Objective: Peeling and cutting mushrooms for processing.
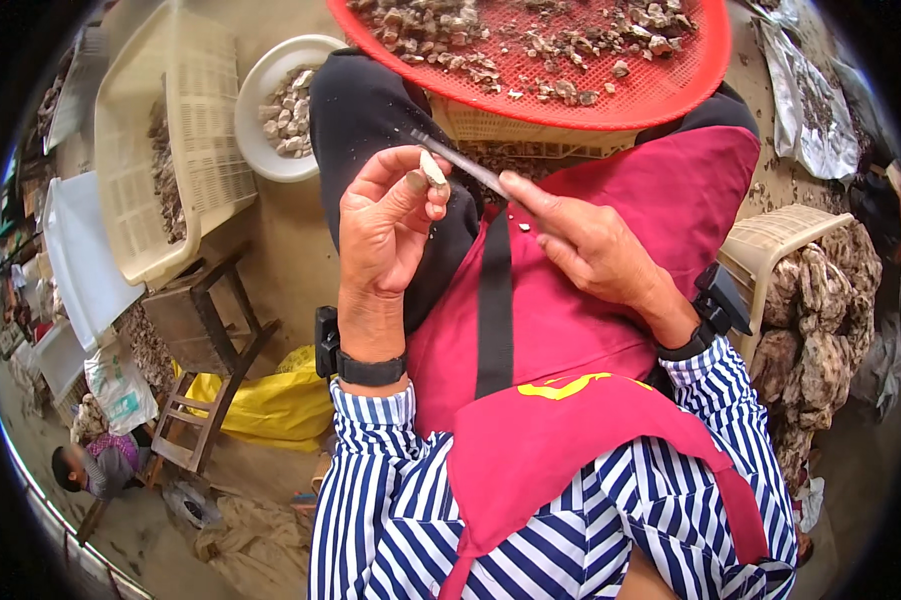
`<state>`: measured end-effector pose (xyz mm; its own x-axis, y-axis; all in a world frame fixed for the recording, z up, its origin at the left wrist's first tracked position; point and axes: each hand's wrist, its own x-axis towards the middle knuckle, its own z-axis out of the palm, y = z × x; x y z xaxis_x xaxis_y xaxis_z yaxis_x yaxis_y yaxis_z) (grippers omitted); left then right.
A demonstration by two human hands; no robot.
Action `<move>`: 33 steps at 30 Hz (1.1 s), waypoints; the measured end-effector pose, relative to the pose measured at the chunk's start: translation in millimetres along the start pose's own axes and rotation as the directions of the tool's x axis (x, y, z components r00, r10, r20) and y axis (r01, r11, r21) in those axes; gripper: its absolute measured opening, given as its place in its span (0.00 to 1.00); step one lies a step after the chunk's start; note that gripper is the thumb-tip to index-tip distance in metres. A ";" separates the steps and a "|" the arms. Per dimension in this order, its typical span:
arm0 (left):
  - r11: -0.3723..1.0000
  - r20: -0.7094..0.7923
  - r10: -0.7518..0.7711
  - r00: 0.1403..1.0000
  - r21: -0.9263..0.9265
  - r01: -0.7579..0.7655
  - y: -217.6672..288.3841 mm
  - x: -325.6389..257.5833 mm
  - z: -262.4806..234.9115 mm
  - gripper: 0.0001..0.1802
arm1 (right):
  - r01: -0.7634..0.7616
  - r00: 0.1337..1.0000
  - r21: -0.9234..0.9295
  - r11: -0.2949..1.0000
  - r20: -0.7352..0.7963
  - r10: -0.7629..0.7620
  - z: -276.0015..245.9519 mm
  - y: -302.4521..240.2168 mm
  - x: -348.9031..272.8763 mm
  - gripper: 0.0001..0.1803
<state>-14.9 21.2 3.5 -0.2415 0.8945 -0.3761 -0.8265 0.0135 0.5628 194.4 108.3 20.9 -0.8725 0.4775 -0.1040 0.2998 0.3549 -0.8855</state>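
Between the thumb and fingers of my left hand (388, 205) is a small pale piece (432, 168) with a whitish cut face; its exact kind is unclear. My right hand (610, 245) is wrapped around the handle of a knife (470, 168), whose blade points up and left toward the piece. The blade tip passes just above my left fingertips. White crumbs lie on the maroon apron (590, 330) over my lap. Beyond my knees rests a red mesh tray (580, 105) holding many rough, grey-brown lumps.
A white basin (255, 150) of pale lumps and a cream plastic basket (210, 150) stand at the left. A wooden chair (195, 330) and a yellow sack (280, 410) are lower left. Another basket (770, 240) and brown bundles (810, 330) are at the right. A person (100, 465) sits far left.
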 end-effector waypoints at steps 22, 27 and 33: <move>0.968 -0.143 0.219 0.965 -0.096 -0.234 106.0 11.7 -52.9 0.21 | -0.134 0.974 0.116 0.984 -0.166 0.152 -33.0 7.1 -27.6 0.32; 0.925 -0.264 0.090 0.960 -0.334 -0.178 124.6 28.1 -69.3 0.24 | -0.149 0.913 0.238 0.960 -0.339 0.226 -54.3 9.9 -42.0 0.32; 0.841 -0.023 0.058 0.998 0.540 -0.036 17.0 72.3 49.6 0.15 | -0.141 0.733 0.370 0.918 -0.585 0.348 -73.9 24.3 -59.2 0.31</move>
<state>-21.2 108.3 22.4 -0.3010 0.8832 -0.3597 -0.4111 0.2202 0.8846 281.8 148.0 39.0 -0.3092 0.9434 -0.1196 0.2556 -0.0387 -0.9660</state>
